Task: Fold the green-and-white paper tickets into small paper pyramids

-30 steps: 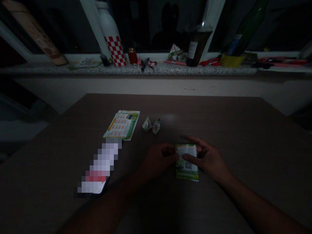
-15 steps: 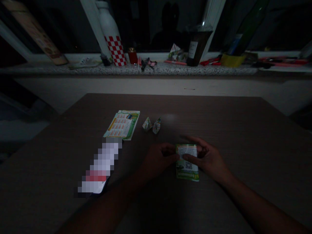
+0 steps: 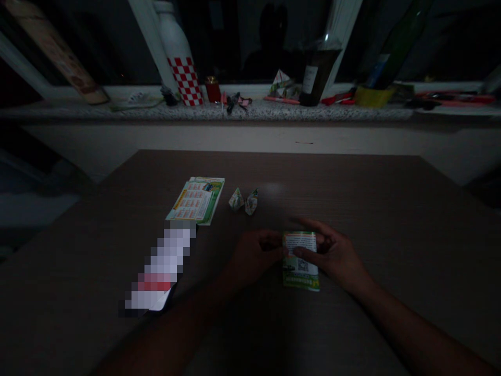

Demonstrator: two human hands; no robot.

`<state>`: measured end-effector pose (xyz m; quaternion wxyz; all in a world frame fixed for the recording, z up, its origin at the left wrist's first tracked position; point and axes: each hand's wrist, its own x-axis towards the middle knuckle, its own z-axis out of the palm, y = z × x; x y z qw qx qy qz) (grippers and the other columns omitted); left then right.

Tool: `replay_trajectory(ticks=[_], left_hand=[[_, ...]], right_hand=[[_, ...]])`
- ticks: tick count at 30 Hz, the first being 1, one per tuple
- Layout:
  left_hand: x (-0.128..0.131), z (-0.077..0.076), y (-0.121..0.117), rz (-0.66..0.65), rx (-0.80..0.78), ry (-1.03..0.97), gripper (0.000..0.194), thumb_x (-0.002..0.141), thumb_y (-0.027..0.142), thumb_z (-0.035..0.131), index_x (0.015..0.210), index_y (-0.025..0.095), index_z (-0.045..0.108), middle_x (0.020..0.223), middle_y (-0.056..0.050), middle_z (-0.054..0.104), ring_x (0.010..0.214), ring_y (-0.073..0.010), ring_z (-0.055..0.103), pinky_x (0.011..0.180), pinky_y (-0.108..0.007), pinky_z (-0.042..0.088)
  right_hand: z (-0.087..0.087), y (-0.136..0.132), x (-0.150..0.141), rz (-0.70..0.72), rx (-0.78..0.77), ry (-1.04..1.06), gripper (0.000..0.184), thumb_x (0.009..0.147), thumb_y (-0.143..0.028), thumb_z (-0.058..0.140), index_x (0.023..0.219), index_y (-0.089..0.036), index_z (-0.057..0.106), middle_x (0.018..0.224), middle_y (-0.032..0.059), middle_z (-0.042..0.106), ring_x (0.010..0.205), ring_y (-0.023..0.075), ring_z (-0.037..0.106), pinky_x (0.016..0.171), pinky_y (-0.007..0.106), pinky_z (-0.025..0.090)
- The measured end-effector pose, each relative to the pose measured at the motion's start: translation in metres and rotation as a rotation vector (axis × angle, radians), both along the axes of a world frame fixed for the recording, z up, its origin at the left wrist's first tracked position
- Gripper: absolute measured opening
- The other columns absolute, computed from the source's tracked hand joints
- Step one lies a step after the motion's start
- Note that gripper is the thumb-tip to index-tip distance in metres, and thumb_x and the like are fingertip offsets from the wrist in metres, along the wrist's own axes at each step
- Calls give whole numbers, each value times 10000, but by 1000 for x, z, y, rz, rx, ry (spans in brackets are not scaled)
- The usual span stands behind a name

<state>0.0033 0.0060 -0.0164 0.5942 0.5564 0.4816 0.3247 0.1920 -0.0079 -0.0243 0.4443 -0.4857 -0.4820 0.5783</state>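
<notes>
Fingers (image 3: 307,255) of left hand (image 3: 248,256) and right hand (image 3: 340,258) pinch printed paper (image 3: 300,274) (apparently folded), leaflets (image 3: 194,202) and paper shapes (image 3: 236,201) beyond.

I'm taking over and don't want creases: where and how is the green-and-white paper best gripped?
Probably a light pinch on the near edge of the green-and-white paper, from the near side: that straight edge shows uncovered, while the left hand and right hand hold its sides farther up.

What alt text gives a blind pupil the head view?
Left hand and right hand hold a green-and-white printed paper rectangle at a brown table. Further left lie two pointed folded-paper shapes and stacked green-and-white printed sheets.
</notes>
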Motion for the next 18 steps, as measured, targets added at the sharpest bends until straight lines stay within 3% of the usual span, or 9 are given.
replay_trajectory(ticks=[5, 11, 18], left_hand=[[-1, -1, 0, 19, -22, -20, 258, 676, 225, 731, 902, 150, 632, 744, -22, 690, 605, -125, 612, 529, -204, 437], [0, 0, 0, 56, 1, 2, 244, 654, 221, 737, 698, 167, 503, 604, 57, 578, 469, -64, 488, 485, -184, 385], [0, -2, 0, 50, 13, 1, 294, 650, 225, 732, 669, 179, 443, 581, 68, 547, 459, -66, 472, 484, -191, 371]], right_hand=[[-2, 0, 0, -4, 2, -9, 642, 644, -259, 792, 1227, -215, 528, 832, 26, 756, 724, 207, 713, 675, 353, 582], [0, 0, -1, -10, -8, -17, 632, 640, -250, 792, 1217, -220, 536, 826, 28, 759, 721, 215, 716, 661, 353, 585], [-3, 0, 0, -12, 8, -25, 625, 652, -250, 784, 1225, -230, 536, 853, 29, 761, 742, 223, 721, 678, 369, 591]])
